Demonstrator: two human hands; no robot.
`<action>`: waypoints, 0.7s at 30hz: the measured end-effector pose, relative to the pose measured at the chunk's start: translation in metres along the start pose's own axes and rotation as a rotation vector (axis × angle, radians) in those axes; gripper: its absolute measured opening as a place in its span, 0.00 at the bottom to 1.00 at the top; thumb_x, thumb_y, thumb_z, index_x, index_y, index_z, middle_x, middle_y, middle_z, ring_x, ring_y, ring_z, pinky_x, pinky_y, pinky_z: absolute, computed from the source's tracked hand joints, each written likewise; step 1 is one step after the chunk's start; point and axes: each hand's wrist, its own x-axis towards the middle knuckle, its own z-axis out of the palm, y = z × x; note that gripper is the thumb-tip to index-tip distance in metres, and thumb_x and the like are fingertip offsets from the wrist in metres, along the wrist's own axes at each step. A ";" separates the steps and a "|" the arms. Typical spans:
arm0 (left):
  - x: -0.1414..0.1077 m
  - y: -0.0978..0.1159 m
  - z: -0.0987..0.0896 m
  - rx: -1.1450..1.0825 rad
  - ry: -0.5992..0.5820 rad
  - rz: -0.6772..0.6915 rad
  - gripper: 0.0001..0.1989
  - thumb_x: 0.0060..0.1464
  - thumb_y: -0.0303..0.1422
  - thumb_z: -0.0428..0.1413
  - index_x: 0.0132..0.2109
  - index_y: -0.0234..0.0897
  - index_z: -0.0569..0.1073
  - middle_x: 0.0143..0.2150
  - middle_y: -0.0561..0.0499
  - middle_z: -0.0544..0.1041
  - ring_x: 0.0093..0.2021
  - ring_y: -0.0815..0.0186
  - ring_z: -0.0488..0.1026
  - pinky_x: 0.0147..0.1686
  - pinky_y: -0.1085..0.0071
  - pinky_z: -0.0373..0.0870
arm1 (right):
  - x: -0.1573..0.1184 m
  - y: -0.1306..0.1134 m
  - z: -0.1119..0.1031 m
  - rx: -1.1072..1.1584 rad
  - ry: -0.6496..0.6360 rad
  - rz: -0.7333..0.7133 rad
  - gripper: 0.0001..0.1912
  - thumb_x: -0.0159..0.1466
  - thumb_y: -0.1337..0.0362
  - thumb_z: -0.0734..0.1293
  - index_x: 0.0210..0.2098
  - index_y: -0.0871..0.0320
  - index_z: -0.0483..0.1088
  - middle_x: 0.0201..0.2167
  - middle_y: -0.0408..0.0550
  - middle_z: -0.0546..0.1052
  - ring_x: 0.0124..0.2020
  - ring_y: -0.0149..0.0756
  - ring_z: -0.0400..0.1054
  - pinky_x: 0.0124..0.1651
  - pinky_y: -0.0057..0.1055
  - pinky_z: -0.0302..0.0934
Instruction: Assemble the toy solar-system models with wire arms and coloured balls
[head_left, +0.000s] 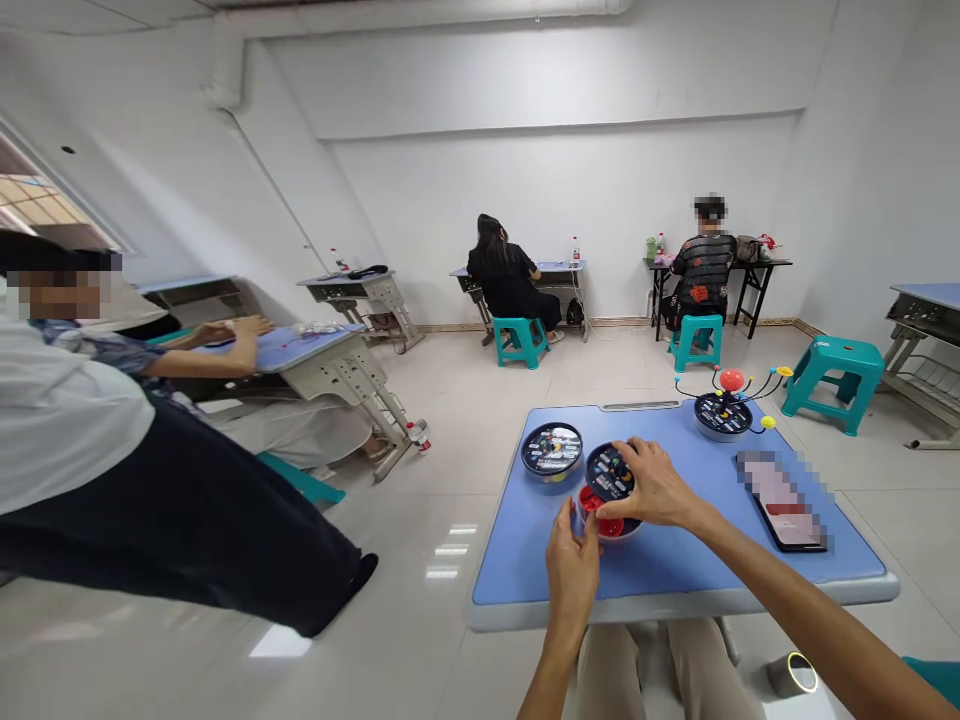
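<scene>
A round tub [616, 534] with red pieces inside stands near the front of the blue desk [682, 560]. Over it, a dark printed lid [606, 472] is tilted, leaving the red pieces showing at the front left. My right hand [654, 484] grips the lid by its right side, thumb low and fingers on top. My left hand [574, 555] is closed around the tub's left side. Just left of the tub sits another round container [552, 450] with its dark lid on. At the back right, a planet model [723, 410] with a red ball and coloured balls on arms stands upright.
A phone [784, 502] lies at the desk's right side. Teal stools [834, 375] stand beyond the desk. A person in dark trousers [225, 530] is at the left, near a seated person. Two people sit at desks by the far wall. A dark cylinder [791, 675] is on the floor.
</scene>
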 end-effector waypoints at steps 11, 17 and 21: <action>0.008 -0.002 -0.012 0.153 -0.002 0.083 0.21 0.56 0.27 0.49 0.56 0.37 0.73 0.46 0.43 0.80 0.40 0.60 0.78 0.42 0.64 0.75 | -0.001 0.066 -0.016 -0.193 0.038 0.142 0.45 0.50 0.40 0.71 0.60 0.56 0.63 0.54 0.60 0.68 0.53 0.59 0.61 0.51 0.46 0.56; 0.004 -0.014 -0.033 0.173 0.012 0.032 0.20 0.58 0.31 0.49 0.56 0.37 0.73 0.37 0.46 0.81 0.39 0.59 0.77 0.39 0.64 0.75 | -0.010 0.083 0.012 -0.263 -0.013 0.183 0.44 0.51 0.42 0.71 0.60 0.59 0.64 0.55 0.63 0.66 0.54 0.59 0.60 0.53 0.46 0.54; 0.003 -0.020 -0.042 0.172 0.022 0.026 0.20 0.58 0.33 0.50 0.55 0.37 0.74 0.34 0.47 0.80 0.38 0.59 0.77 0.36 0.65 0.75 | -0.012 0.079 0.026 -0.272 -0.031 0.150 0.44 0.50 0.43 0.72 0.60 0.58 0.63 0.58 0.63 0.65 0.56 0.59 0.58 0.55 0.46 0.54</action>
